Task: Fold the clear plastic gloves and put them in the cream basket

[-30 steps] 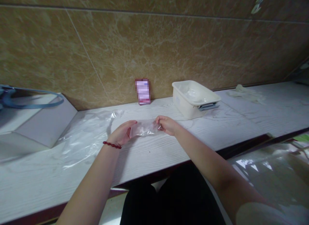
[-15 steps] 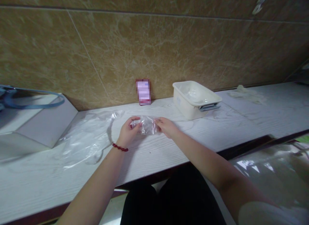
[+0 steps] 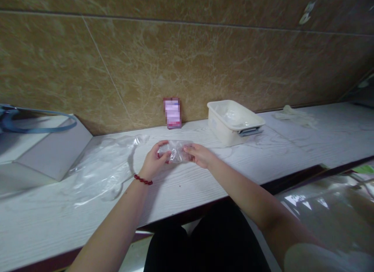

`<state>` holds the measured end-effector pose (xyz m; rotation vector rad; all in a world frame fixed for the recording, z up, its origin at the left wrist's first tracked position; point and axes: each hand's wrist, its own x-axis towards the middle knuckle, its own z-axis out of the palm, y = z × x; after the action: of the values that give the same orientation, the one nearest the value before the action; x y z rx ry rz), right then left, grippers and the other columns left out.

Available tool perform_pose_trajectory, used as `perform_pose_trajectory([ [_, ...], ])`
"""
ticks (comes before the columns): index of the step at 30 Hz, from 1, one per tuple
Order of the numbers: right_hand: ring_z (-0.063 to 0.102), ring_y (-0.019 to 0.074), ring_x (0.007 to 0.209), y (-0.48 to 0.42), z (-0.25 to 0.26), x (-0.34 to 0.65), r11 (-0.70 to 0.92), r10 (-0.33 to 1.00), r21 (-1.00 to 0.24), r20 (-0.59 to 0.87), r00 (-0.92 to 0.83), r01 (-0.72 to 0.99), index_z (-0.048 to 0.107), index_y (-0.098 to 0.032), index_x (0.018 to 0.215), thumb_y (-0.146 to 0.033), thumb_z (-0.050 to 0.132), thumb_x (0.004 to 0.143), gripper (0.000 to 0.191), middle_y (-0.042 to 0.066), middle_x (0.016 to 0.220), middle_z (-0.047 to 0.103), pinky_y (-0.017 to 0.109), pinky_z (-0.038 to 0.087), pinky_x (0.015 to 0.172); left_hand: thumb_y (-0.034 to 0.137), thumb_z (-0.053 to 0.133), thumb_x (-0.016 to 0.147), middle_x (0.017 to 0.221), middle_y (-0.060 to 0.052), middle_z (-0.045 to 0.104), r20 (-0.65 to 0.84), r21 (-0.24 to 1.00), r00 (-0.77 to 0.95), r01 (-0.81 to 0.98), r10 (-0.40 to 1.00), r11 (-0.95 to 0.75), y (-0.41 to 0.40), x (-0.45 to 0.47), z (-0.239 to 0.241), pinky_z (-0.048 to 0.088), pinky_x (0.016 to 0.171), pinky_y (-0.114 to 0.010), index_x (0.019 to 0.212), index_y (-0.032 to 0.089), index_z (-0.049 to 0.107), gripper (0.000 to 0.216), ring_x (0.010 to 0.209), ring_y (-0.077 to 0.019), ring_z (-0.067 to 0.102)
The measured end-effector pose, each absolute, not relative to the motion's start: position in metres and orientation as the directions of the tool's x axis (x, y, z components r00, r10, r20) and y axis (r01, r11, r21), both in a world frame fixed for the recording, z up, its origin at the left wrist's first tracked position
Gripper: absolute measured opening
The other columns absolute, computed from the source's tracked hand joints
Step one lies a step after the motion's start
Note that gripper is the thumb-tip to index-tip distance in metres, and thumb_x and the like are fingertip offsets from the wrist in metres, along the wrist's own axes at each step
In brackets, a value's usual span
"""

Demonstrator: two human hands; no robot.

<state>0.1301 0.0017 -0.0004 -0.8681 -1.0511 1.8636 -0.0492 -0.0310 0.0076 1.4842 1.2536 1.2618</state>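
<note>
A small clear plastic bag (image 3: 174, 151), crumpled into a short bundle, is held just above the white wooden table (image 3: 204, 178) between both my hands. My left hand (image 3: 154, 163), with a red bead bracelet at the wrist, pinches the bag's left end with curled fingers. My right hand (image 3: 198, 155) grips the right end, fingers closed on the film. The two hands sit close together near the middle of the table.
A large sheet of clear plastic (image 3: 102, 170) lies to the left. A white plastic tub (image 3: 233, 122) stands at the back right, a small purple card (image 3: 172, 113) leans on the marble wall. A white box (image 3: 43, 151) sits far left. Pale crumpled material (image 3: 292, 114) lies far right.
My hands have drawn closer together and moved slightly away from me. The bag, stretched flat a second ago, is now bunched up between them.
</note>
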Motion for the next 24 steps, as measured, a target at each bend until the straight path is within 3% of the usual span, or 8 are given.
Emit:
perform_pose_trajectory([
  [7, 0.056, 0.0104, 0.075, 0.000, 0.005, 0.132, -0.383, 0.862, -0.874, -0.220, -0.457, -0.301, 0.052, -0.020, 0.089, -0.029, 0.066, 0.064, 0.030, 0.001, 0.089, 0.060, 0.026, 0.045, 0.066, 0.029, 0.060, 0.064, 0.100, -0.005, 0.051, 0.225, 0.970, 0.042, 0.090, 0.973, -0.228, -0.031, -0.049, 0.008, 0.050, 0.052, -0.023, 0.111, 0.018, 0.043, 0.051, 0.060, -0.0081, 0.052],
  [10, 0.057, 0.0097, 0.071, -0.004, 0.010, 0.132, -0.377, 0.849, -0.892, -0.227, -0.477, -0.248, 0.052, -0.022, 0.090, -0.030, 0.064, 0.066, 0.028, 0.000, 0.088, 0.060, 0.022, 0.044, 0.058, 0.029, 0.061, 0.064, 0.102, -0.005, 0.051, 0.220, 0.971, 0.034, 0.085, 0.975, -0.223, -0.032, -0.049, 0.009, 0.050, 0.051, -0.022, 0.110, 0.019, 0.044, 0.050, 0.061, -0.0080, 0.052],
  [14, 0.058, 0.0093, 0.068, -0.001, 0.013, 0.135, -0.262, 0.901, -0.957, -0.194, -0.389, -0.128, 0.050, -0.022, 0.088, -0.033, 0.059, 0.071, 0.022, 0.000, 0.089, 0.060, 0.014, 0.035, 0.042, 0.027, 0.062, 0.063, 0.115, -0.005, 0.044, 0.241, 0.970, 0.027, 0.038, 0.970, -0.242, -0.031, -0.049, 0.008, 0.050, 0.050, -0.021, 0.109, 0.022, 0.043, 0.050, 0.056, -0.0037, 0.050],
  [17, 0.060, 0.0109, 0.068, 0.009, 0.030, 0.149, -0.178, 0.914, -0.984, -0.156, -0.375, -0.025, 0.047, -0.021, 0.087, -0.031, 0.057, 0.073, 0.020, 0.001, 0.086, 0.060, 0.014, 0.037, 0.040, 0.028, 0.061, 0.065, 0.120, -0.006, 0.040, 0.208, 0.978, 0.015, -0.024, 0.978, -0.208, -0.031, -0.050, 0.008, 0.051, 0.054, -0.024, 0.114, 0.027, 0.036, 0.055, 0.063, -0.0063, 0.056],
  [21, 0.059, 0.0119, 0.067, 0.030, 0.093, 0.197, 0.038, 0.936, -0.982, -0.030, -0.351, 0.186, 0.048, -0.020, 0.081, -0.029, 0.058, 0.072, 0.016, 0.002, 0.082, 0.060, 0.019, 0.045, 0.045, 0.031, 0.056, 0.070, 0.120, -0.010, 0.040, 0.156, 0.987, 0.043, -0.032, 0.987, -0.155, -0.030, -0.052, 0.008, 0.052, 0.057, -0.028, 0.119, 0.029, 0.027, 0.057, 0.081, -0.0164, 0.060],
  [24, 0.058, 0.0116, 0.066, 0.052, 0.158, 0.248, 0.226, 0.947, -0.890, 0.105, -0.303, 0.396, 0.053, -0.021, 0.084, -0.029, 0.060, 0.071, 0.017, 0.002, 0.078, 0.061, 0.021, 0.048, 0.051, 0.033, 0.055, 0.071, 0.120, -0.011, 0.040, 0.136, 0.990, 0.069, 0.016, 0.988, -0.137, -0.029, -0.052, 0.006, 0.051, 0.055, -0.026, 0.118, 0.027, 0.027, 0.056, 0.082, -0.0178, 0.060],
])
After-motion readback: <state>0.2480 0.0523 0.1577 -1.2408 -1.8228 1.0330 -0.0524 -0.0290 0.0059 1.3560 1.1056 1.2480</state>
